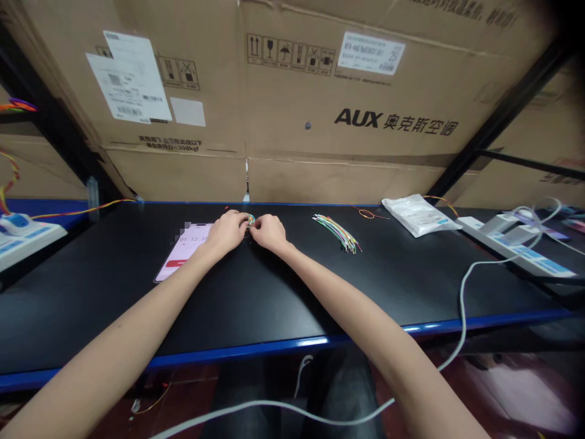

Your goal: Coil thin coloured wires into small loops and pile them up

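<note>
Both my hands meet near the far middle of the black table (pixel 283 286). My left hand (pixel 227 231) and my right hand (pixel 269 232) are closed in a pinch on a small coil of coloured wires (pixel 251 219) held between them. A phone (pixel 185 250) with a pink screen lies flat just left of my left hand. A loose bundle of coloured wires (pixel 338 233) lies on the table to the right of my right hand.
Large cardboard boxes (pixel 292 103) stand along the back edge. A white plastic packet (pixel 419 214) and a white power strip (pixel 516 245) with plugs lie at the right; its grey cable (pixel 462 299) drops over the blue front edge. Another strip (pixel 21 235) sits at the far left.
</note>
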`<state>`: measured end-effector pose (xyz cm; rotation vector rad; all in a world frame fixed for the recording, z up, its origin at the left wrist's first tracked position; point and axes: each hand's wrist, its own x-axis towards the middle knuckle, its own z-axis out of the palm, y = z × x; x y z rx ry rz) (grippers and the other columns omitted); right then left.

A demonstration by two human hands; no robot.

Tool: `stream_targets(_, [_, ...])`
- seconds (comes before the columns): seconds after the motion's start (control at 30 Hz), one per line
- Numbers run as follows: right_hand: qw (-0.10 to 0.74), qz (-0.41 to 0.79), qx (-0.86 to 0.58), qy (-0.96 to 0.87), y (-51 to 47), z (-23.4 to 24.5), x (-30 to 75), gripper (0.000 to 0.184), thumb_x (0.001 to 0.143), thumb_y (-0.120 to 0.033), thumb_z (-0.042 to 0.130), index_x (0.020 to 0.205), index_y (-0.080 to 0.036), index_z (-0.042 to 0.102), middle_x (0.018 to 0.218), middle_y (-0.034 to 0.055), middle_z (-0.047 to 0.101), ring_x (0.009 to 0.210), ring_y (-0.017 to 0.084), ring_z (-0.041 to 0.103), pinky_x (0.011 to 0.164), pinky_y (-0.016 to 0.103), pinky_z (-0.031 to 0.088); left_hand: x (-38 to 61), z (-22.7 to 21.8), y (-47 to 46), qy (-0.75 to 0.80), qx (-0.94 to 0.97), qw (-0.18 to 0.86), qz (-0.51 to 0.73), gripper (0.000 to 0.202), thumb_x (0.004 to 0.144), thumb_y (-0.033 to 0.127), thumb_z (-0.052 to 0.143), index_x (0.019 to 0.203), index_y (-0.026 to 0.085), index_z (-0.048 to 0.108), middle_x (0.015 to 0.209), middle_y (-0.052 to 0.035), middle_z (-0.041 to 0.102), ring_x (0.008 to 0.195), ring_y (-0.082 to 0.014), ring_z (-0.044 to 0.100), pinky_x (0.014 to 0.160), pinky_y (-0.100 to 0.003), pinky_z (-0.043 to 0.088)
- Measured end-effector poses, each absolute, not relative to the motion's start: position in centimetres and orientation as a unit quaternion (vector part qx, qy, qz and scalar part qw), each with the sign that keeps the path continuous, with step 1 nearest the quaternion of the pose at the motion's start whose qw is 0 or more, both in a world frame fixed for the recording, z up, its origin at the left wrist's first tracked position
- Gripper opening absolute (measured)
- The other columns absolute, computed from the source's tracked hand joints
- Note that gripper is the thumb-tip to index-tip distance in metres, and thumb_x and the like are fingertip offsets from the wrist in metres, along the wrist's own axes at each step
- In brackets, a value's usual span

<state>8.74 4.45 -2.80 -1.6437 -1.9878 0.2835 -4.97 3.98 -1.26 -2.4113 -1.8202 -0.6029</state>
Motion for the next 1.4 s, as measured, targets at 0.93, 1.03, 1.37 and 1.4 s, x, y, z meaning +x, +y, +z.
stream_targets(0.93, [0.433, 0.232, -0.481, -0.725, 7.1, -4.4, 12.1, 0.013, 0.091, -0.019, 0.047, 0.087, -0.019, 0.06, 0.09, 0.0042, 0.072, 0.086, 0.016, 0.067, 0.084, 0.029, 0.048, -5.1, -0.5, 3.5, -0.61, -0.771, 0.034, -0.177, 0.034, 0.089, 0.033, 0.05, 0.119, 0.024, 0.064, 0.113, -0.0101, 0.068, 0.102, -0.03, 0.064, 0.082, -0.038, 0.05])
stream_targets(1.03, [0.473, 0.287, -0.473, -0.685, 7.7, -4.8, 11.9, 0.012, 0.092, -0.02, 0.046, 0.087, -0.02, 0.057, 0.092, 0.0046, 0.072, 0.089, 0.015, 0.067, 0.086, 0.03, 0.049, -5.2, -0.4, 3.5, -0.611, -0.771, 0.038, -0.176, 0.035, 0.088, 0.032, 0.051, 0.12, 0.024, 0.064, 0.112, -0.0103, 0.069, 0.101, -0.0301, 0.065, 0.082, -0.038, 0.05])
stream_targets(1.37, [0.535, 0.365, -0.483, -0.589, 7.7, -3.8, 11.6, 0.014, 0.086, -0.026, 0.055, 0.083, -0.016, 0.065, 0.09, 0.0043, 0.071, 0.081, 0.013, 0.066, 0.076, 0.025, 0.051, -5.2, -1.0, 3.9, -0.587, -0.785, 0.04, -0.194, 0.043, 0.087, 0.035, 0.053, 0.125, 0.017, 0.057, 0.121, -0.0132, 0.064, 0.111, -0.0305, 0.06, 0.092, -0.039, 0.048])
stream_targets(1.4, [0.537, 0.358, -0.489, -0.587, 7.7, -3.8, 11.5, 0.015, 0.085, -0.027, 0.056, 0.084, -0.016, 0.066, 0.088, 0.0041, 0.072, 0.081, 0.014, 0.066, 0.077, 0.025, 0.051, -5.2, -1.0, 4.0, -0.592, -0.781, 0.041, -0.196, 0.048, 0.086, 0.037, 0.054, 0.128, 0.016, 0.054, 0.123, -0.0147, 0.063, 0.112, -0.0312, 0.059, 0.092, -0.04, 0.047])
